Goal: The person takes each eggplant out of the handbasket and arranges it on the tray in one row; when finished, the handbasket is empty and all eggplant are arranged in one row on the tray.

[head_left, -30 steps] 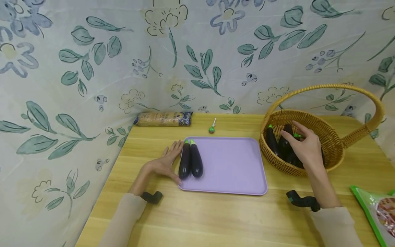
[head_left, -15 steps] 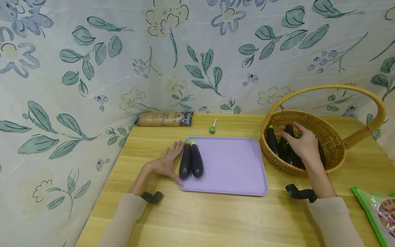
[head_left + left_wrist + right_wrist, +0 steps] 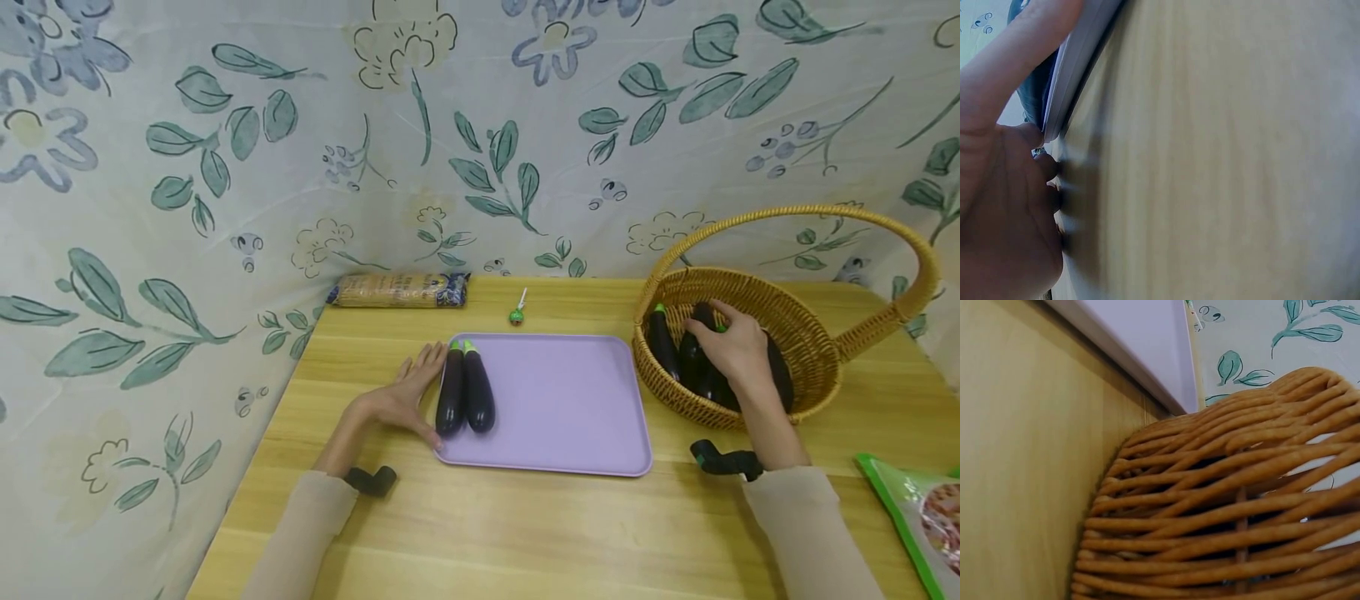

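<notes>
Eggplants (image 3: 478,392) | 2 on tray (image 3: 562,400) | left hand (image 3: 401,402) touching it, fingers apart | right hand (image 3: 737,343) pinching 1 in basket (image 3: 806,342)

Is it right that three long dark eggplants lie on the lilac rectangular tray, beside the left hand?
No, not three: two long dark eggplants lie on the lilac rectangular tray, beside the left hand, as the head view shows.
</notes>
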`<state>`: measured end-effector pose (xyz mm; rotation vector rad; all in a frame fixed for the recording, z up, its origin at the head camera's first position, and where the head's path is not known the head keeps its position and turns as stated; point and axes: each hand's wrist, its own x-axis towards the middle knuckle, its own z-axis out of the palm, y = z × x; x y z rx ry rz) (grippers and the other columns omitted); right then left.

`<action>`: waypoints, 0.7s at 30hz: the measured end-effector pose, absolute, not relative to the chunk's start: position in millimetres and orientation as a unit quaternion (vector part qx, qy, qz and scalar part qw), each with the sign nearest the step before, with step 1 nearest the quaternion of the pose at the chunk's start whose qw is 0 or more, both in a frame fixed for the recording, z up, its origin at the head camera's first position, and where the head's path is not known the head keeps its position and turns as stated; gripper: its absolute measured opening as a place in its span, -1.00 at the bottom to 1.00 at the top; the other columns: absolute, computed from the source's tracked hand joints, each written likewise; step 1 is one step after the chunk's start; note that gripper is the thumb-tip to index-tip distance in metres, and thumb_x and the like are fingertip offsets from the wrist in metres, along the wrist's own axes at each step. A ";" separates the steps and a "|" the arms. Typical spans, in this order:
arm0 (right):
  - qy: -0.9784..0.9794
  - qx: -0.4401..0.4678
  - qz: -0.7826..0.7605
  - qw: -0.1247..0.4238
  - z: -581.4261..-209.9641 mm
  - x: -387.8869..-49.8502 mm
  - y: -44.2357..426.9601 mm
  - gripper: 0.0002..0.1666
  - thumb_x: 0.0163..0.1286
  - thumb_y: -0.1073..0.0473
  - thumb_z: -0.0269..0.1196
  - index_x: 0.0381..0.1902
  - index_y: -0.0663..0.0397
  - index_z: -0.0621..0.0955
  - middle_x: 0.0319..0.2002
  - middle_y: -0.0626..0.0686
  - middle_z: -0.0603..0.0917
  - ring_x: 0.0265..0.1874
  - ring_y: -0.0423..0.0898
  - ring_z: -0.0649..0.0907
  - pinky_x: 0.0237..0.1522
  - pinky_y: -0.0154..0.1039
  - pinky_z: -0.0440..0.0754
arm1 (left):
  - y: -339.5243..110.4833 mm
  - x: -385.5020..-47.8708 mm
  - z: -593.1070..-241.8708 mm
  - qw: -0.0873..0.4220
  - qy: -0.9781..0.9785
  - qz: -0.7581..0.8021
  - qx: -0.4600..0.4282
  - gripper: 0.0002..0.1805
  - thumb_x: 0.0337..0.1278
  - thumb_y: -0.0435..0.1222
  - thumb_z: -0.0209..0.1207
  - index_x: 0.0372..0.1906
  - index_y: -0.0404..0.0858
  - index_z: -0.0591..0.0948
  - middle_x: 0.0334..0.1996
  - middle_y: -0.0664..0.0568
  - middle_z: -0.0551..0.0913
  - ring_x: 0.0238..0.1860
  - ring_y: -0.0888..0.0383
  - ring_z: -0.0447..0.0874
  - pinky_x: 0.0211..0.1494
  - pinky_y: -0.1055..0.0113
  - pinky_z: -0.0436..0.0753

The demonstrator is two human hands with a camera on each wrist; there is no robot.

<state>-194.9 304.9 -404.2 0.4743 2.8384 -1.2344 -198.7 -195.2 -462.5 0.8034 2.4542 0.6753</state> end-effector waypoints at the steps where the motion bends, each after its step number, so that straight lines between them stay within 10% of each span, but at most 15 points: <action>1: 0.906 0.154 -0.394 0.005 -404.8 -195.2 304.6 -0.09 0.58 -0.13 0.08 0.64 0.24 0.08 0.60 0.53 -0.01 0.52 0.60 0.04 0.41 0.57 0.20 | -195.4 -198.6 -462.6 0.234 0.894 0.246 0.293 0.74 -0.40 0.12 0.67 0.66 -0.25 -0.40 0.67 -0.18 -0.55 0.67 -0.19 -0.66 0.68 -0.24 -0.46; 21: 0.896 0.166 -0.412 0.004 -417.8 -196.2 304.3 -0.22 0.62 -0.08 0.01 0.62 0.18 0.17 0.60 0.52 -0.03 0.48 0.60 0.12 0.40 0.48 0.34 | -197.4 -198.1 -465.4 0.225 0.894 0.245 0.301 0.73 -0.39 0.12 0.67 0.66 -0.25 -0.41 0.67 -0.18 -0.54 0.67 -0.19 -0.66 0.68 -0.24 -0.45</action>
